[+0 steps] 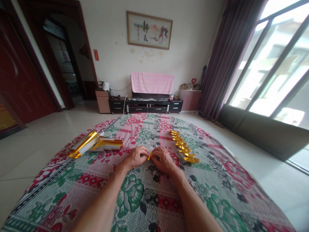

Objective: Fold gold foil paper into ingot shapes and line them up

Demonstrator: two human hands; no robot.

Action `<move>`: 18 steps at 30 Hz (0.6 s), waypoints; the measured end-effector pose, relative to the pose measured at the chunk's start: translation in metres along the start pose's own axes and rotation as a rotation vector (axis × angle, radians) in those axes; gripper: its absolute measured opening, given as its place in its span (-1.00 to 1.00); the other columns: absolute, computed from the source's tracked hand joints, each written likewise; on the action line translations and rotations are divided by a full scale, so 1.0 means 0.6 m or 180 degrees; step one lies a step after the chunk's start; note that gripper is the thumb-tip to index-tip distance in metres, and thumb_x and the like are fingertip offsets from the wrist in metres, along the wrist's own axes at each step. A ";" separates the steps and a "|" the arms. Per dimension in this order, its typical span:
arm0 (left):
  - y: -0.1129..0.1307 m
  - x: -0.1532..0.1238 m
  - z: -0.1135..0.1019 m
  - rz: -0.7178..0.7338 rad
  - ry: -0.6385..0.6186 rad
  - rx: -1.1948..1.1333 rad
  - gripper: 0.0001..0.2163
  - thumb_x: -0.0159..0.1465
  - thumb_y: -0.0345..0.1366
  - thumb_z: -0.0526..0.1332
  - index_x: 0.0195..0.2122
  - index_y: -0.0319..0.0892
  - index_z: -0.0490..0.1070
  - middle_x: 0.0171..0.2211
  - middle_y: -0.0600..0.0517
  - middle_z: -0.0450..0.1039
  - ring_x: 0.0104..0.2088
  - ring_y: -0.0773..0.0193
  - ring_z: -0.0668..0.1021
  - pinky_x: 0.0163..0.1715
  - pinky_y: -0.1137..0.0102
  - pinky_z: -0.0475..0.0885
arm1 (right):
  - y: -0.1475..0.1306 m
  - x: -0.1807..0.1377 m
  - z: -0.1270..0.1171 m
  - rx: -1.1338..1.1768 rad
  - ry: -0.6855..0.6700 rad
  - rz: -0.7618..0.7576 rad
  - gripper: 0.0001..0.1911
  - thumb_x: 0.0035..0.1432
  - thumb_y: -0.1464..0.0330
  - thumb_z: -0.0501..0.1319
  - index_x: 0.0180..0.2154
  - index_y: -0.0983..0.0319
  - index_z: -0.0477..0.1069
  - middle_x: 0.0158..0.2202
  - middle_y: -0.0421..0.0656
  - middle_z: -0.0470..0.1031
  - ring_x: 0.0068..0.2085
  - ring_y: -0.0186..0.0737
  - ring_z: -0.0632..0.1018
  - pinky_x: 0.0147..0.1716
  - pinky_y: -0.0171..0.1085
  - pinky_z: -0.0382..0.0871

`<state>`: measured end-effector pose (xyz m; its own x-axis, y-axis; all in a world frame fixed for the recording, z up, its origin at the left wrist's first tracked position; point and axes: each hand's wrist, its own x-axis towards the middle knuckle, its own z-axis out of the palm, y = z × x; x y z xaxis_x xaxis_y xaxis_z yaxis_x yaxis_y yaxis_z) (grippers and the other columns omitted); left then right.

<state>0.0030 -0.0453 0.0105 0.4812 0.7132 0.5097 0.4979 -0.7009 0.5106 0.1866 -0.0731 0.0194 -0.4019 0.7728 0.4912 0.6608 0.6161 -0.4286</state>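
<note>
Near the middle of the cloth-covered table, my left hand [137,157] and my right hand [163,158] come close together, their fingers closed on one small piece of gold foil paper [149,157]. A pale white side of the paper shows just behind the fingertips. Most of the piece is hidden by my fingers. To the right of my right hand, a row of several folded gold paper ingots [183,147] runs away from me. Off to the left lie curled sheets of gold foil paper [107,145], gold on one side and white on the other.
A flowered tablecloth [130,193] in red, green and grey covers the round table. Beyond it stand a low black TV cabinet [147,106] and a TV draped with a pink cloth [152,83]. Purple curtains [224,58] hang beside a bright window at right.
</note>
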 end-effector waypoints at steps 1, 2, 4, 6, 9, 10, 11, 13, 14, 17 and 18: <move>0.001 0.000 0.000 -0.0011 0.0009 0.0015 -0.84 0.04 -0.50 0.15 -0.49 -0.17 0.50 -0.36 0.03 0.50 -0.30 0.34 0.49 -0.21 0.42 0.37 | -0.001 0.000 -0.001 -0.0004 -0.0018 0.0013 -0.85 0.02 0.49 0.14 -0.40 0.19 0.46 -0.28 -0.16 0.42 -0.22 -0.28 0.41 -0.15 -0.26 0.20; 0.002 0.000 -0.001 -0.0023 0.0010 0.0030 -0.83 0.04 -0.51 0.14 -0.49 -0.16 0.51 -0.37 0.03 0.50 -0.30 0.34 0.49 -0.21 0.41 0.37 | -0.003 -0.001 -0.001 -0.0004 -0.0034 0.0022 -0.84 -0.01 0.50 0.14 -0.40 0.18 0.46 -0.28 -0.17 0.42 -0.21 -0.28 0.41 -0.14 -0.26 0.20; 0.003 0.001 -0.001 -0.0044 -0.0007 0.0059 -0.81 0.04 -0.51 0.13 -0.47 -0.16 0.51 -0.37 0.04 0.50 -0.30 0.33 0.49 -0.20 0.41 0.37 | -0.005 -0.001 -0.001 0.0004 -0.0048 0.0041 -0.81 -0.04 0.52 0.14 -0.39 0.17 0.46 -0.27 -0.18 0.42 -0.19 -0.27 0.40 -0.12 -0.25 0.18; 0.004 0.001 -0.001 -0.0043 -0.0022 0.0077 -0.81 0.03 -0.51 0.13 -0.46 -0.15 0.52 -0.36 0.04 0.50 -0.29 0.33 0.49 -0.20 0.41 0.37 | -0.006 -0.001 0.001 0.0011 -0.0044 0.0070 -0.79 -0.06 0.53 0.14 -0.38 0.16 0.46 -0.26 -0.19 0.42 -0.18 -0.26 0.40 -0.11 -0.24 0.17; 0.002 0.001 0.000 -0.0009 -0.0038 0.0091 -0.81 0.03 -0.50 0.13 -0.46 -0.14 0.51 -0.36 0.04 0.50 -0.29 0.33 0.49 -0.19 0.42 0.38 | -0.005 -0.001 0.006 0.0006 -0.0028 0.0115 -0.78 -0.07 0.54 0.13 -0.41 0.17 0.46 -0.28 -0.19 0.43 -0.19 -0.26 0.40 -0.11 -0.24 0.17; 0.001 0.001 0.000 -0.0010 -0.0029 0.0108 -0.81 0.02 -0.50 0.13 -0.47 -0.14 0.51 -0.35 0.04 0.50 -0.29 0.32 0.49 -0.19 0.41 0.38 | -0.005 0.000 0.007 0.0007 -0.0024 0.0119 -0.79 -0.07 0.54 0.12 -0.42 0.17 0.46 -0.29 -0.19 0.43 -0.20 -0.26 0.40 -0.11 -0.24 0.17; 0.000 0.001 0.000 -0.0027 -0.0001 0.0143 -0.82 0.02 -0.50 0.13 -0.46 -0.15 0.51 -0.35 0.03 0.50 -0.28 0.31 0.48 -0.18 0.40 0.38 | -0.004 0.000 0.008 0.0013 -0.0027 0.0113 -0.79 -0.06 0.54 0.12 -0.42 0.18 0.46 -0.30 -0.19 0.43 -0.21 -0.26 0.40 -0.11 -0.25 0.17; -0.003 -0.001 -0.001 -0.0103 0.0096 0.0259 -0.80 0.00 -0.51 0.13 -0.43 -0.17 0.51 -0.30 0.00 0.49 -0.23 0.27 0.48 -0.13 0.35 0.37 | -0.004 0.001 0.009 0.0027 -0.0017 0.0100 -0.79 -0.05 0.54 0.11 -0.41 0.19 0.45 -0.31 -0.19 0.43 -0.21 -0.26 0.40 -0.12 -0.25 0.18; -0.004 -0.002 -0.001 -0.0153 0.0151 0.0318 -0.77 -0.02 -0.53 0.12 -0.40 -0.17 0.50 -0.26 -0.01 0.48 -0.19 0.25 0.47 -0.10 0.32 0.36 | -0.003 0.001 0.008 0.0036 -0.0001 0.0096 -0.79 -0.04 0.54 0.10 -0.41 0.19 0.45 -0.32 -0.19 0.42 -0.22 -0.27 0.40 -0.12 -0.26 0.18; -0.006 -0.004 -0.005 -0.0268 0.0216 0.0398 -0.63 -0.08 -0.60 0.06 -0.30 -0.16 0.48 -0.14 -0.02 0.44 -0.09 0.22 0.44 0.00 0.28 0.32 | -0.003 0.003 0.007 0.0094 0.0144 0.0112 -0.79 -0.02 0.55 0.08 -0.38 0.22 0.42 -0.31 -0.16 0.41 -0.24 -0.28 0.41 -0.15 -0.29 0.21; -0.005 -0.004 -0.006 -0.0282 0.0200 0.0399 -0.60 -0.10 -0.61 0.04 -0.28 -0.16 0.48 -0.12 -0.02 0.43 -0.07 0.22 0.43 0.02 0.28 0.30 | -0.002 0.004 0.007 0.0132 0.0224 0.0129 -0.79 -0.02 0.55 0.06 -0.37 0.23 0.41 -0.31 -0.15 0.41 -0.24 -0.29 0.41 -0.16 -0.31 0.23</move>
<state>-0.0021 -0.0449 0.0105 0.3873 0.7674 0.5109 0.6245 -0.6261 0.4670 0.1823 -0.0715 0.0181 -0.3288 0.7856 0.5241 0.6482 0.5914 -0.4797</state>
